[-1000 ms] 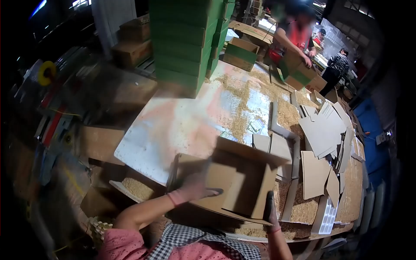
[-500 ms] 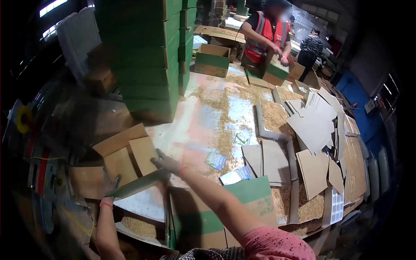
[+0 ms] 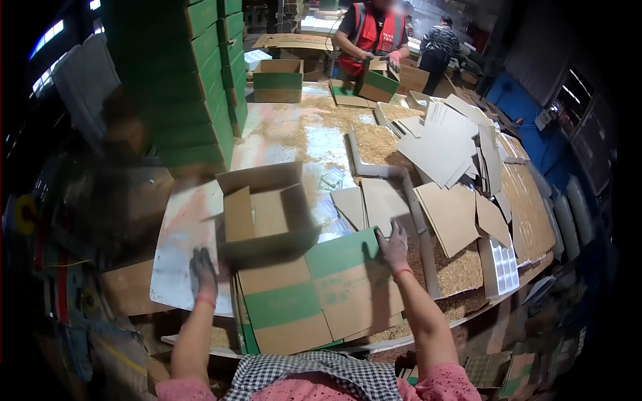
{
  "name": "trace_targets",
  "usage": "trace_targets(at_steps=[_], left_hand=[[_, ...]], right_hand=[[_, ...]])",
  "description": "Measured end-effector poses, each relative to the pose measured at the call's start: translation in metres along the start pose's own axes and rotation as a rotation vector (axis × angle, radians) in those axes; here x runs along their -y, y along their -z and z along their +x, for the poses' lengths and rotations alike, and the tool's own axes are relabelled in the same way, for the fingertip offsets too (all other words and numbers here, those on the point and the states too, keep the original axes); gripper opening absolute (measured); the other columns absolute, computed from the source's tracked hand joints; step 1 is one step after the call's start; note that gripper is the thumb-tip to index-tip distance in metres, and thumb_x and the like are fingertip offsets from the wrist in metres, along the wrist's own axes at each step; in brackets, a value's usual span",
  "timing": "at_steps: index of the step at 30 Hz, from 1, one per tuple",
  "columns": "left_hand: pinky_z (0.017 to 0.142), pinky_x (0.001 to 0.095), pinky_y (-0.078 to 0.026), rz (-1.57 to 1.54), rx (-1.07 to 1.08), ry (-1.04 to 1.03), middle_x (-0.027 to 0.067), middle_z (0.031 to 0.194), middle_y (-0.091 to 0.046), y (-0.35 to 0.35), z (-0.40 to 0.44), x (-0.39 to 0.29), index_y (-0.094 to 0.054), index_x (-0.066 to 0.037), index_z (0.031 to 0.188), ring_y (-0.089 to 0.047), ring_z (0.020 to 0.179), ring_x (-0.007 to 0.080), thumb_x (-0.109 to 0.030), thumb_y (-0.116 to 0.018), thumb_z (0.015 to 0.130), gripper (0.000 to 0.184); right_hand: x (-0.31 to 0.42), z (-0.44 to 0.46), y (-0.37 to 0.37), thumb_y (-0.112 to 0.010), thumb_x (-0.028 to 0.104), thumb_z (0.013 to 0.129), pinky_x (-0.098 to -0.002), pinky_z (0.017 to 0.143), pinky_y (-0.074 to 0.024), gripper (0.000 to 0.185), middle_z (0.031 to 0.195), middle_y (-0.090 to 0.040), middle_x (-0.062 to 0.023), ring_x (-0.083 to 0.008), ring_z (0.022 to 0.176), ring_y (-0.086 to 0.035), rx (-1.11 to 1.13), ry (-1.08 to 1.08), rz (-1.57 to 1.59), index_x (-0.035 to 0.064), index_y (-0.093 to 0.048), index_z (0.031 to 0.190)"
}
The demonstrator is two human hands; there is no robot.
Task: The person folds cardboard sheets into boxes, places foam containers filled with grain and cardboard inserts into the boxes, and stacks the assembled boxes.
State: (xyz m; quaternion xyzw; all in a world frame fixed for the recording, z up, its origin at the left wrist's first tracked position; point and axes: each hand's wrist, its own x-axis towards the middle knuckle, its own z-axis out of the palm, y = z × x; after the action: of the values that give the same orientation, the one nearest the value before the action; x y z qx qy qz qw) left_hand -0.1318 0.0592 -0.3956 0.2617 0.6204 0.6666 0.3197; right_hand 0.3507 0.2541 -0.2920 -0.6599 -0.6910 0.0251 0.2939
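Left hand (image 3: 205,271): spread, left of open brown cardboard box (image 3: 273,212). Right hand (image 3: 394,250): at flat green-brown carton (image 3: 321,294), far-right corner; grip indeterminable.

Box (image 3: 269,242) and flattened cartons (image 3: 348,284) in smooth, matt cardboard — rough shavings (image 3: 378,144) (apron (image 3: 311,366) in cloth)

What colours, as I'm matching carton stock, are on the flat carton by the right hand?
The flat carton is green and brown, clearest in the head view.

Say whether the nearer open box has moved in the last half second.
Yes, the open box has moved right, judged against the tall green stack.
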Motion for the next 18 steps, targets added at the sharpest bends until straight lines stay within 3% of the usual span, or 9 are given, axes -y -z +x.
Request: trace_targets(at_steps=[2,3,5,6,9,13,15,16,18], left_hand=[[0.108,0.0411,-0.033,-0.505,0.09,0.089,0.0146,0.139,-0.044,0.02,-0.038,0.078,-0.032,-0.006,0.144,-0.045,0.126,0.0311,-0.046,-0.034,0.099,0.06],[0.113,0.0414,-0.024,-0.257,-0.046,0.254,0.0175,0.142,-0.042,-0.024,-0.093,0.05,-0.029,-0.005,0.145,-0.038,0.131,0.0325,-0.05,-0.041,0.096,0.068],[0.11,0.0425,-0.028,1.268,-0.089,-0.002,0.0235,0.139,-0.043,-0.084,-0.148,-0.021,-0.03,-0.002,0.143,-0.039,0.129,0.0372,-0.051,-0.05,0.091,0.074],[0.11,0.0425,-0.028,1.272,-0.102,0.01,0.0235,0.139,-0.043,-0.095,-0.152,-0.031,-0.03,-0.002,0.143,-0.039,0.129,0.0372,-0.051,-0.05,0.091,0.074],[0.106,0.0431,-0.031,0.939,0.067,0.033,0.0281,0.135,-0.043,-0.127,-0.155,-0.051,-0.031,0.001,0.141,-0.038,0.127,0.0407,-0.051,-0.057,0.087,0.08],[0.104,0.0442,-0.033,1.066,-0.067,-0.046,0.0262,0.135,-0.044,-0.155,-0.166,-0.061,-0.031,-0.001,0.141,-0.038,0.127,0.0426,-0.05,-0.057,0.087,0.077],[0.105,0.0439,-0.033,0.763,0.312,-0.025,0.0251,0.137,-0.043,-0.197,-0.226,-0.156,-0.032,-0.004,0.141,-0.036,0.129,0.0412,-0.045,-0.057,0.088,0.071],[0.106,0.0437,-0.033,0.657,0.439,-0.008,0.0247,0.138,-0.043,-0.214,-0.251,-0.197,-0.032,-0.005,0.142,-0.036,0.129,0.0407,-0.043,-0.057,0.089,0.07],[0.099,0.0403,-0.041,1.552,0.933,-0.882,0.0209,0.132,-0.05,-0.232,-0.275,-0.24,-0.032,-0.012,0.144,-0.045,0.124,0.035,-0.036,-0.059,0.088,0.066]], right_hand=[[-0.046,-0.016,0.024,-0.059,0.053,0.085,-0.0423,0.097,-0.041,0.078,0.119,-0.054,-0.0274,-0.0381,0.114,-0.052,0.752,-0.261,0.269,-0.0025,-0.038,0.136],[-0.035,-0.027,0.048,-0.059,0.053,0.085,-0.0423,0.097,-0.041,0.078,0.119,-0.054,-0.0274,-0.0381,0.114,-0.052,0.764,-0.253,0.272,-0.0025,-0.038,0.136],[-0.033,-0.047,0.079,-0.06,0.045,0.086,-0.0405,0.097,-0.0416,0.074,0.122,-0.054,-0.0273,-0.037,0.116,-0.052,0.675,-0.181,0.367,-0.0037,-0.036,0.137],[-0.099,-0.05,0.026,-0.06,0.035,0.087,-0.0373,0.099,-0.0411,0.067,0.123,-0.055,-0.025,-0.033,0.118,-0.053,0.615,-0.141,0.583,-0.0028,-0.036,0.137],[-0.06,0.001,0.126,-0.061,0.029,0.088,-0.0345,0.097,-0.0418,0.062,0.125,-0.056,-0.0224,-0.0277,0.116,-0.054,0.677,0.139,0.629,-0.003,-0.037,0.136],[-0.066,0.045,0.157,-0.059,0.024,0.087,-0.0316,0.091,-0.045,0.053,0.103,-0.064,-0.0139,-0.0237,0.098,-0.059,0.928,0.034,0.889,-0.0025,-0.041,0.13],[-0.124,0.054,0.096,-0.058,0.026,0.088,-0.0306,0.086,-0.0461,0.052,0.094,-0.064,-0.0138,-0.024,0.09,-0.06,0.929,0.141,0.544,-0.0008,-0.041,0.129],[-0.114,0.052,0.114,-0.055,0.033,0.089,-0.0338,0.084,-0.0464,0.055,0.097,-0.064,-0.0182,-0.028,0.091,-0.061,1.201,-0.115,0.575,-0.0025,-0.042,0.129],[-0.097,0.062,0.146,-0.053,0.037,0.09,-0.036,0.084,-0.0462,0.056,0.099,-0.064,-0.0198,-0.0306,0.092,-0.061,1.214,0.067,0.388,-0.0026,-0.043,0.128]])
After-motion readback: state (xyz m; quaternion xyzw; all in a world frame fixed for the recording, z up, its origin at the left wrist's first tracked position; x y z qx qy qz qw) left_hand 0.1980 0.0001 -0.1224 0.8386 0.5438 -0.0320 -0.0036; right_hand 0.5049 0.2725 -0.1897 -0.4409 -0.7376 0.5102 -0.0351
